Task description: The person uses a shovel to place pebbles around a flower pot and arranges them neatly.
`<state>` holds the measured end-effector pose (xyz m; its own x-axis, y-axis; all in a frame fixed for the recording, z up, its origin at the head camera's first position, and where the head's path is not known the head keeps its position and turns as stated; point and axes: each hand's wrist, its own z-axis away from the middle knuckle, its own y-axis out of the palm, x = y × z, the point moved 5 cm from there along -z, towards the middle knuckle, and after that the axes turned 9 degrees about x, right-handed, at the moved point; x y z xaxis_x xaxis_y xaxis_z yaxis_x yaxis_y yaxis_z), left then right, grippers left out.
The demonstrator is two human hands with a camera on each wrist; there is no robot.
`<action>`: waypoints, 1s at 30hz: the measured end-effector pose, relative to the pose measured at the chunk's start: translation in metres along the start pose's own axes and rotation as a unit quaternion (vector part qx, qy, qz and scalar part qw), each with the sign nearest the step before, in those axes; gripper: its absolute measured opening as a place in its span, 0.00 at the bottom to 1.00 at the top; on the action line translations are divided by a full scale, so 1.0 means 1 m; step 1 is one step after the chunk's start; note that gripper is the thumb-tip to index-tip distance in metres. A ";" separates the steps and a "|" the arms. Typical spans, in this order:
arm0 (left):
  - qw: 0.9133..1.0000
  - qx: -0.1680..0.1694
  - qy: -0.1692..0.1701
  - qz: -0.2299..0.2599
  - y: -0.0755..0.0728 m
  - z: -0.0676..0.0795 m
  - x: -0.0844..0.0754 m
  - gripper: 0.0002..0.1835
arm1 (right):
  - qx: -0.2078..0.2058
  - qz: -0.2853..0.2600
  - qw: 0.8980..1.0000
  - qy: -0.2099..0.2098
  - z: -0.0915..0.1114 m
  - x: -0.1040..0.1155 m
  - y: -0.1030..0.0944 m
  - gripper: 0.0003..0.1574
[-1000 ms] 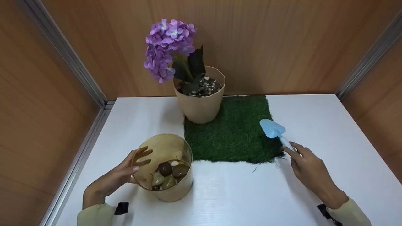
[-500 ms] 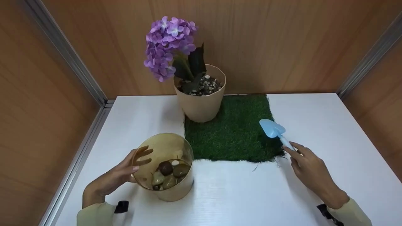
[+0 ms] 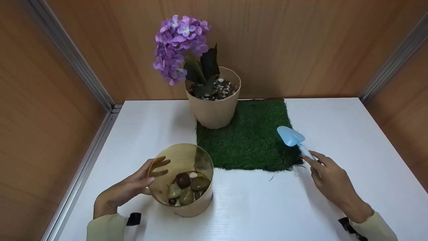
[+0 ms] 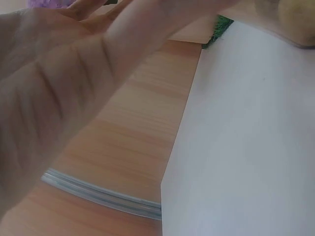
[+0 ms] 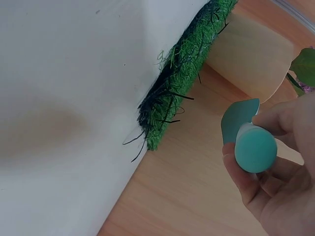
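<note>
In the head view, my left hand (image 3: 132,187) grips the left side of a see-through amber pot (image 3: 197,209), thumb at the near side and fingers showing through the wall. Several smooth stones (image 3: 186,196), brown, green and one small white, lie inside it. A light blue trowel (image 3: 290,136) is held by its handle in my right hand (image 3: 334,182), its blade over the right edge of a green turf mat (image 3: 254,144). The right wrist view shows the round end of the trowel's handle (image 5: 256,151) between thumb and fingers. The amber pot (image 4: 300,17) fills the left wrist view's top right corner.
A beige pot (image 3: 214,113) stands at the back, partly on the turf mat, with purple hydrangea flowers (image 3: 179,43), dark leaves and pebbly soil. Wooden panels (image 3: 301,50) with metal corner strips close in the white table (image 3: 254,201) at the back and sides.
My left hand and the amber pot with its stones have shifted a little to the right. The right hand and trowel stay almost still. The whole view has tipped slightly.
</note>
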<state>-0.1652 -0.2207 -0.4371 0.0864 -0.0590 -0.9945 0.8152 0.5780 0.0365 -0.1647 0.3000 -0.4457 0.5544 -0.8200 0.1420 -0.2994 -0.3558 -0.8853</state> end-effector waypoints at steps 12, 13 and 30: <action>1.000 0.023 -0.009 0.004 0.012 -0.022 -0.004 0.31 | 0.003 -0.005 1.000 0.013 -0.002 0.004 -0.003 0.34; 1.000 0.023 -0.011 0.002 0.013 -0.024 -0.004 0.31 | 0.003 -0.004 1.000 0.013 -0.002 0.005 -0.003 0.34; 0.999 0.029 -0.032 -0.002 0.023 -0.054 -0.002 0.30 | 0.019 -0.010 0.999 0.037 0.000 0.001 -0.004 0.32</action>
<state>-0.1779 -0.1631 -0.4398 0.1183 -0.1132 -0.9865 0.8473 0.5295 0.0409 -0.1625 0.3004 -0.4426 0.5007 -0.8445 0.1900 -0.2592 -0.3557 -0.8980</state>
